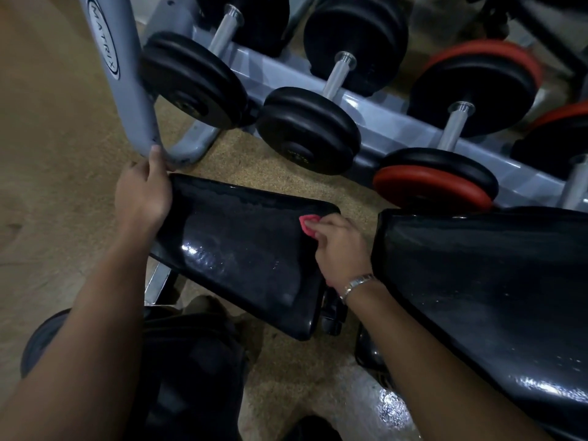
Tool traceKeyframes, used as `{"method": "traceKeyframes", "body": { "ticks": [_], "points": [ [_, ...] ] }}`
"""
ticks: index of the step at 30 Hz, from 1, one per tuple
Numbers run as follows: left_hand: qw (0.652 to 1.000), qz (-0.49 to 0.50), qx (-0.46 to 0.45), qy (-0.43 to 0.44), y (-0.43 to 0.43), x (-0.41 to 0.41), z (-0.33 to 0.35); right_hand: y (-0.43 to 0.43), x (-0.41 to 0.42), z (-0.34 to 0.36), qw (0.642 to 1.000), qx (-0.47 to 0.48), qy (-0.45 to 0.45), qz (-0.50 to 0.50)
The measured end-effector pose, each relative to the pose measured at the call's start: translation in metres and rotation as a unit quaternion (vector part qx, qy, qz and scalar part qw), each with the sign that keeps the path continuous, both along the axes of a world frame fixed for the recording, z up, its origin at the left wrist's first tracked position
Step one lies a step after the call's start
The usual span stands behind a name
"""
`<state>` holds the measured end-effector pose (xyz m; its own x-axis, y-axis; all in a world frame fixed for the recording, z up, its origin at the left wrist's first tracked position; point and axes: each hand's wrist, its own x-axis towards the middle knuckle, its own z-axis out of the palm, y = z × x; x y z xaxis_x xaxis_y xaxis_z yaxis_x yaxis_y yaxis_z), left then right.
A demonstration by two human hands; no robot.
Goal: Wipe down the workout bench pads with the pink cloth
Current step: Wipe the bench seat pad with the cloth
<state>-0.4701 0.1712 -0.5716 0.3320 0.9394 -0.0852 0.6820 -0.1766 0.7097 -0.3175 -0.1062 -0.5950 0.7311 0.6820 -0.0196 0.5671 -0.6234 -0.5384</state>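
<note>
Curled fingers (322, 233) of the right hand (342, 253) pinch the small bunched pink cloth (306, 223) against the far right corner of the glossy black seat pad (241, 249), wrist bent. The left hand (143, 195) grips the pad's left edge, arm outstretched. The grey rack post (109, 68) reads "MATRIX".

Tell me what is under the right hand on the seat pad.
A pink cloth, bunched in the right hand against the seat pad. Only one corner shows; the hand covers the rest.
</note>
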Motion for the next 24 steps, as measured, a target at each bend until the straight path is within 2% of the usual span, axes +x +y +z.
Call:
{"method": "traceKeyframes", "body": {
  "ticks": [7, 12, 17, 21, 24],
  "points": [
    [1.000, -0.001, -0.009, 0.005, 0.001, -0.002, 0.000, 0.030, 0.029, -0.005, 0.998, -0.015, -0.003, -0.053],
    [1.000, 0.003, -0.014, 0.002, 0.001, -0.001, 0.000, 0.015, 0.030, -0.004, 1.000, 0.009, 0.012, 0.012],
    [1.000, 0.001, -0.009, 0.006, -0.004, 0.002, 0.004, 0.036, 0.039, -0.006, 0.998, -0.055, -0.041, 0.003],
    [1.000, 0.006, -0.011, 0.007, -0.003, 0.002, 0.004, 0.025, 0.021, -0.006, 0.998, 0.028, -0.012, 0.048],
    [1.000, -0.002, -0.011, -0.005, -0.001, 0.002, 0.003, 0.019, 0.035, -0.005, 0.998, 0.027, 0.003, 0.050]
  ]
}}
